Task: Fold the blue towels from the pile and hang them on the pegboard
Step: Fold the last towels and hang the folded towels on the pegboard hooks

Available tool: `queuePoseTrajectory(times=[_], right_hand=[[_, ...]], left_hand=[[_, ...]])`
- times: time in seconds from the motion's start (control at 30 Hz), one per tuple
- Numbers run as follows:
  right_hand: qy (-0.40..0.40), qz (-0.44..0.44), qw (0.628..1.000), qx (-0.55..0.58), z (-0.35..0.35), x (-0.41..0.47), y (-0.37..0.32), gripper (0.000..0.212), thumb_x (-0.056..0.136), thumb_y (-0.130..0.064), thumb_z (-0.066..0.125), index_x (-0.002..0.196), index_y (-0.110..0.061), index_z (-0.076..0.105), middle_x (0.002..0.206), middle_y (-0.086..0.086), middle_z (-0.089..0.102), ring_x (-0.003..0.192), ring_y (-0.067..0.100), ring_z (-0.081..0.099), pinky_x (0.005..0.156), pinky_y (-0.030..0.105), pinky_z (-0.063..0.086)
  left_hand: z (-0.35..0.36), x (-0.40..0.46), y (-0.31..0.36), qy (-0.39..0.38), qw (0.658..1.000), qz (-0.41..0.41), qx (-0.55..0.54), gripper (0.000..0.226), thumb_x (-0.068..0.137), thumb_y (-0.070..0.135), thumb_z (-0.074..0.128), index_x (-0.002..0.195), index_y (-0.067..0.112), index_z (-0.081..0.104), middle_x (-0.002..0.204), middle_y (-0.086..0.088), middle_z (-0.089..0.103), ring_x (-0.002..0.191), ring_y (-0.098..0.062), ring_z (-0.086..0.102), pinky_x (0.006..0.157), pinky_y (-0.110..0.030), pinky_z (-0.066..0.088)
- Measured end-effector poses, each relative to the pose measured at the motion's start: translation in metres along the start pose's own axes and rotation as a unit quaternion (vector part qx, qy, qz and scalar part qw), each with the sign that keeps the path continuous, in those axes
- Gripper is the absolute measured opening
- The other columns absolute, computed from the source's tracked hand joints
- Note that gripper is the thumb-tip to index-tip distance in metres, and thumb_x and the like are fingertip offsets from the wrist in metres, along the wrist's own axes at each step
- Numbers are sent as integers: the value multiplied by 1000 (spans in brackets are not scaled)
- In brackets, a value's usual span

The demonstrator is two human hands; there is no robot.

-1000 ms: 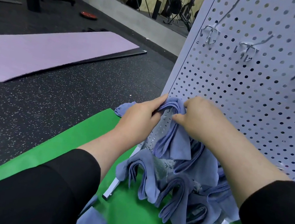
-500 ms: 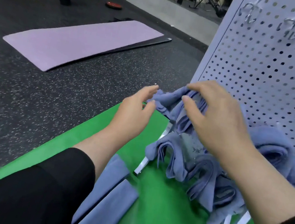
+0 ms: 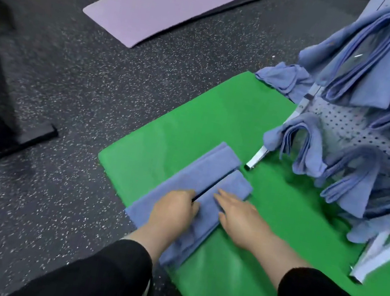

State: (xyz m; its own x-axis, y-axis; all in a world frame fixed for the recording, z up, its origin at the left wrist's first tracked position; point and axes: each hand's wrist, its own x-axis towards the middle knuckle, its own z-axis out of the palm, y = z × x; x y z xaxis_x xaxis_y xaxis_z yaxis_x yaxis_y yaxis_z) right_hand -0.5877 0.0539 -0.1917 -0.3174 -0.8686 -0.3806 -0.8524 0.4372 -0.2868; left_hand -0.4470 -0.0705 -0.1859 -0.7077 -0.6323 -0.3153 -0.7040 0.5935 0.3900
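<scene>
Two folded blue towels lie side by side on the green mat (image 3: 192, 126), a longer left one (image 3: 199, 174) and a shorter right one (image 3: 234, 183). My left hand (image 3: 174, 211) sits on the left towel, its fingers curled over the towel's inner edge at the gap between the two. My right hand (image 3: 239, 214) rests flat on the right towel with straight fingers. The white pegboard (image 3: 342, 123) stands at the right, with several folded blue towels (image 3: 365, 62) hanging on it. A crumpled blue towel (image 3: 283, 78) lies at the mat's far edge beside the board.
The pegboard's metal legs (image 3: 256, 158) stand on the green mat close to the folded towels. A purple mat (image 3: 166, 3) lies on the speckled black floor further away. A dark equipment base (image 3: 9, 142) is at the left.
Both hands left the towels hanging on the pegboard and came down onto the folded towels on the mat. My view tilted down with them.
</scene>
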Motion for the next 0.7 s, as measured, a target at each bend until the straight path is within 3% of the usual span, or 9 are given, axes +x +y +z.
queuePoseTrajectory(times=[0.13, 0.3, 0.4, 0.53, 0.63, 0.7], right_hand=[[-75, 20, 997, -22, 25, -1, 6, 61, 104, -17, 38, 161, -24, 17, 170, -5, 5, 156, 16, 12, 121, 58, 23], [-71, 28, 997, 2, 28, -4, 7, 61, 105, -17, 36, 162, -25, 13, 170, -9, 2, 156, 13, 8, 122, 58, 19], [-33, 35, 998, 29, 25, -10, 5, 63, 105, -17, 38, 162, -26, 13, 170, -10, 6, 156, 11, 10, 124, 51, 17], [117, 53, 990, 61, 13, -23, 11, 77, 93, -15, 48, 162, -21, 15, 169, -7, 8, 156, 10, 9, 125, 37, 14], [121, 27, 988, 95, -8, -38, 20, 87, 87, -19, 50, 162, -22, 4, 167, -12, -8, 154, 5, -10, 127, 41, 4], [106, 11, 990, 93, -28, -47, 26, 105, 84, -21, 63, 159, -25, -10, 164, -14, -20, 150, 3, -22, 126, 40, -5]], left_hand=[[24, -2, -9, -18, 999, 8, 38, 24, 98, 33, 54, 107, 14, 66, 112, -14, 71, 106, -35, 64, 81, -38, 47], [32, 11, -8, -42, 999, -13, 22, 28, 91, 36, 62, 101, 11, 67, 107, -16, 70, 102, -37, 64, 81, -39, 47], [27, 14, 3, -41, 997, -31, -50, 19, 85, 31, 63, 87, 12, 61, 97, -15, 71, 93, -35, 64, 72, -36, 43], [-1, 15, 32, -79, 972, -26, -218, 22, 85, 24, 65, 74, 20, 47, 68, 2, 55, 67, -20, 48, 55, -31, 34], [-33, 12, 54, -149, 930, -21, -335, 15, 79, 25, 66, 75, 24, 51, 64, 7, 45, 61, -13, 38, 52, -27, 32], [-57, 10, 70, -157, 905, -23, -394, 12, 69, 28, 64, 67, 24, 53, 65, 5, 46, 65, -15, 40, 56, -29, 33]])
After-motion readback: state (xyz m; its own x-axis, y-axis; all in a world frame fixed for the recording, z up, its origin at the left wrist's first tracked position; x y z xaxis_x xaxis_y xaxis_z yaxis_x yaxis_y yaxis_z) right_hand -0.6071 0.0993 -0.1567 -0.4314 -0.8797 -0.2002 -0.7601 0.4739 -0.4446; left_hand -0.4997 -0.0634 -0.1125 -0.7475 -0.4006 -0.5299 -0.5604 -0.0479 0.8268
